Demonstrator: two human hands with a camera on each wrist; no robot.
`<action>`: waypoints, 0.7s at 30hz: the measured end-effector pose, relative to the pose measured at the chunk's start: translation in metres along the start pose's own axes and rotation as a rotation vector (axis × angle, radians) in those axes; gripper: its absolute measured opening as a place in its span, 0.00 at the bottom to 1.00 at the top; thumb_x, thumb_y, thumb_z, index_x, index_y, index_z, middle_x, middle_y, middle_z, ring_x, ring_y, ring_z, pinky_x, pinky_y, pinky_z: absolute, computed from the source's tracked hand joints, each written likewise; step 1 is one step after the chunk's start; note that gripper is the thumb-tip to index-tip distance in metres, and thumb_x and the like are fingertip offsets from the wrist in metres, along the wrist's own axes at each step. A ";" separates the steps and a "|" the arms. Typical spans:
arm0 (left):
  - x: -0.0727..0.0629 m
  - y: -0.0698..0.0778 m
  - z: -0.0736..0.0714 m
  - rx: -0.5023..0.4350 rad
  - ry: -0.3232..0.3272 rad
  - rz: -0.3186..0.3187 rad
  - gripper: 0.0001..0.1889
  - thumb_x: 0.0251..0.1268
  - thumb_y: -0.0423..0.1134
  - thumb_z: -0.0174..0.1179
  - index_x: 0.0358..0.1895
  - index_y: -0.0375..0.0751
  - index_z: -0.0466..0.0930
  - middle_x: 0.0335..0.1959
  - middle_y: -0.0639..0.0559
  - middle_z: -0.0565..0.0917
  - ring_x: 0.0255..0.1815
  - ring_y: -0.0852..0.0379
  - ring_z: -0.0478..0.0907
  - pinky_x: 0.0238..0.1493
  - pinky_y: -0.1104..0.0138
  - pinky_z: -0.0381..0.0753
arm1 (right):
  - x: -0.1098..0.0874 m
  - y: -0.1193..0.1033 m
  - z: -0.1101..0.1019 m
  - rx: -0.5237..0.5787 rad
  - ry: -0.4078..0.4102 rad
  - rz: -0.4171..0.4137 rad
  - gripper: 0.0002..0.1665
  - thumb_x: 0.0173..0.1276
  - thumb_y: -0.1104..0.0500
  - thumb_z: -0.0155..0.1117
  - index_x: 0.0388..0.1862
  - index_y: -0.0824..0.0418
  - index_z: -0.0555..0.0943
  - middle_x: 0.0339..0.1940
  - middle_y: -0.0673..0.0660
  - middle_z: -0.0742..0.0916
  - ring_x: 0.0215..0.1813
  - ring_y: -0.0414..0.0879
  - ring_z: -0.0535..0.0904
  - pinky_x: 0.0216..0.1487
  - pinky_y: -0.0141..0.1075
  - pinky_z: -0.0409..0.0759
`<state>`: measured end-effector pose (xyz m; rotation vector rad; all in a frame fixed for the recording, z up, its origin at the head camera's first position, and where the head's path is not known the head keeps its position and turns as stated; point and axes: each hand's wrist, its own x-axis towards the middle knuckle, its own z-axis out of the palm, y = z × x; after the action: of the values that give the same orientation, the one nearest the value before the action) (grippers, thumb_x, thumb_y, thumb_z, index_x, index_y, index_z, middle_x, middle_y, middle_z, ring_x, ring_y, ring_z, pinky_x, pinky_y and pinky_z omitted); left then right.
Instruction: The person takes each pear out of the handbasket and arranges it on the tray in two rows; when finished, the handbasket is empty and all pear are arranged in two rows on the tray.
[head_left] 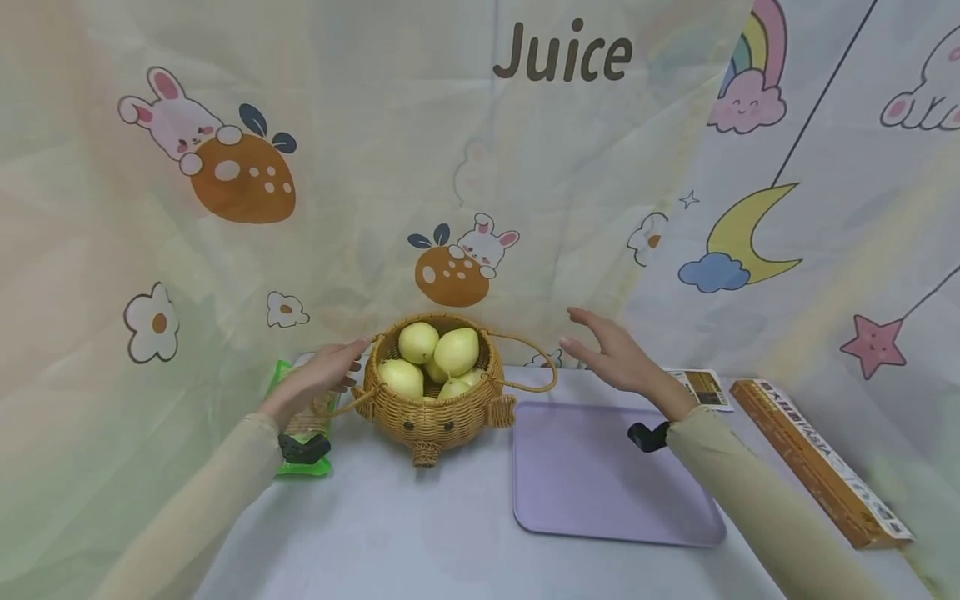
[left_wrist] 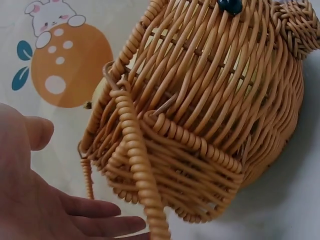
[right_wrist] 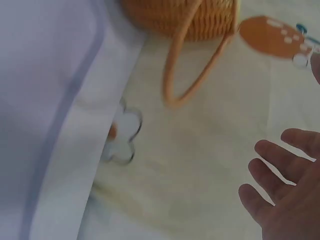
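Lower right of the frame I see a flat lavender tray (head_left: 607,500); mid-frame, a round tan wicker basket (head_left: 427,423) of pale-yellow pears (head_left: 401,379); just left of it, the left hand (head_left: 322,375), fingers extended, gripping nothing; right of centre, the right hand (head_left: 617,354), spread, empty

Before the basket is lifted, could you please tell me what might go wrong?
The pears are piled close to the rim of the basket, so a tilt could roll one out.
The left hand is beside the basket while the right hand is clearly apart from it, so a one-sided lift might tip it.
The handle nearer the right hand juts outward and could snag a sleeve.
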<state>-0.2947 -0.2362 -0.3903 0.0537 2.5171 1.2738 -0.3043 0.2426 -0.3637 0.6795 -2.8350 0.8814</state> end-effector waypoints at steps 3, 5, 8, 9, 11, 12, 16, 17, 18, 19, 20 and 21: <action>0.008 0.001 0.003 -0.054 -0.049 -0.038 0.48 0.83 0.70 0.33 0.82 0.28 0.56 0.74 0.23 0.69 0.62 0.35 0.80 0.64 0.49 0.83 | 0.018 -0.019 0.009 0.029 -0.018 -0.039 0.44 0.80 0.41 0.61 0.84 0.62 0.63 0.82 0.63 0.73 0.83 0.62 0.65 0.81 0.63 0.64; 0.011 0.002 0.005 -0.092 -0.081 -0.049 0.47 0.82 0.73 0.34 0.82 0.34 0.59 0.71 0.28 0.73 0.60 0.41 0.80 0.60 0.53 0.83 | 0.027 -0.029 0.014 0.046 -0.031 -0.052 0.44 0.77 0.42 0.65 0.83 0.61 0.65 0.81 0.61 0.74 0.82 0.61 0.68 0.80 0.63 0.66; 0.012 0.002 0.007 -0.138 -0.115 -0.076 0.46 0.79 0.75 0.35 0.85 0.44 0.56 0.72 0.37 0.72 0.63 0.44 0.76 0.60 0.54 0.81 | 0.039 -0.041 0.021 0.072 -0.053 -0.066 0.45 0.73 0.41 0.69 0.82 0.59 0.68 0.81 0.58 0.74 0.82 0.59 0.68 0.79 0.62 0.68; 0.014 0.002 0.008 -0.153 -0.115 -0.089 0.46 0.79 0.75 0.36 0.86 0.45 0.53 0.73 0.39 0.70 0.64 0.45 0.75 0.60 0.54 0.80 | 0.043 -0.044 0.023 0.082 -0.063 -0.073 0.46 0.72 0.42 0.71 0.82 0.58 0.69 0.82 0.57 0.74 0.82 0.59 0.68 0.79 0.62 0.68; 0.018 0.000 0.011 -0.204 -0.107 -0.107 0.47 0.80 0.74 0.38 0.87 0.46 0.48 0.73 0.39 0.68 0.62 0.45 0.74 0.59 0.54 0.80 | 0.050 -0.051 0.028 0.106 -0.081 -0.082 0.46 0.70 0.42 0.73 0.81 0.57 0.70 0.82 0.57 0.74 0.83 0.58 0.66 0.79 0.62 0.68; 0.020 -0.001 0.012 -0.227 -0.099 -0.114 0.47 0.80 0.74 0.39 0.88 0.45 0.48 0.71 0.40 0.68 0.60 0.47 0.74 0.57 0.55 0.80 | 0.054 -0.053 0.030 0.120 -0.091 -0.094 0.46 0.69 0.42 0.74 0.81 0.57 0.70 0.82 0.57 0.73 0.83 0.57 0.65 0.80 0.62 0.68; 0.030 -0.005 0.019 -0.367 -0.063 -0.116 0.45 0.82 0.70 0.42 0.86 0.41 0.51 0.60 0.41 0.71 0.51 0.51 0.75 0.50 0.61 0.83 | 0.068 -0.060 0.040 0.191 -0.138 -0.111 0.46 0.67 0.42 0.76 0.80 0.56 0.72 0.83 0.57 0.72 0.85 0.55 0.63 0.82 0.61 0.64; 0.032 -0.005 0.020 -0.394 -0.061 -0.118 0.44 0.82 0.69 0.41 0.86 0.40 0.52 0.60 0.41 0.72 0.52 0.51 0.76 0.50 0.61 0.84 | 0.072 -0.062 0.042 0.211 -0.150 -0.113 0.46 0.67 0.42 0.77 0.79 0.55 0.73 0.83 0.57 0.72 0.85 0.55 0.62 0.82 0.61 0.63; 0.033 -0.006 0.022 -0.427 -0.065 -0.122 0.44 0.82 0.69 0.41 0.86 0.40 0.52 0.61 0.42 0.72 0.54 0.51 0.76 0.52 0.61 0.83 | 0.075 -0.063 0.044 0.225 -0.162 -0.113 0.46 0.66 0.42 0.77 0.79 0.55 0.73 0.83 0.57 0.72 0.86 0.55 0.61 0.82 0.61 0.62; 0.034 -0.007 0.023 -0.461 -0.068 -0.124 0.43 0.83 0.68 0.41 0.86 0.41 0.52 0.63 0.42 0.72 0.56 0.51 0.76 0.53 0.61 0.83 | 0.078 -0.064 0.046 0.231 -0.173 -0.112 0.45 0.66 0.42 0.77 0.79 0.55 0.74 0.83 0.57 0.72 0.86 0.55 0.61 0.83 0.62 0.62; 0.035 -0.007 0.024 -0.492 -0.064 -0.129 0.42 0.83 0.68 0.42 0.85 0.42 0.53 0.64 0.41 0.72 0.57 0.50 0.76 0.54 0.61 0.83 | 0.082 -0.064 0.049 0.229 -0.182 -0.119 0.45 0.66 0.43 0.77 0.78 0.55 0.74 0.82 0.57 0.73 0.85 0.55 0.61 0.83 0.62 0.62; 0.037 -0.008 0.025 -0.518 -0.067 -0.129 0.42 0.83 0.68 0.42 0.86 0.43 0.53 0.66 0.41 0.70 0.59 0.50 0.76 0.56 0.60 0.82 | 0.085 -0.065 0.051 0.223 -0.187 -0.125 0.45 0.65 0.43 0.78 0.78 0.55 0.75 0.82 0.56 0.74 0.85 0.55 0.62 0.82 0.62 0.62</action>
<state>-0.3214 -0.2150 -0.4201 -0.1776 2.0266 1.7854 -0.3496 0.1338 -0.3541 1.0035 -2.8383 1.1811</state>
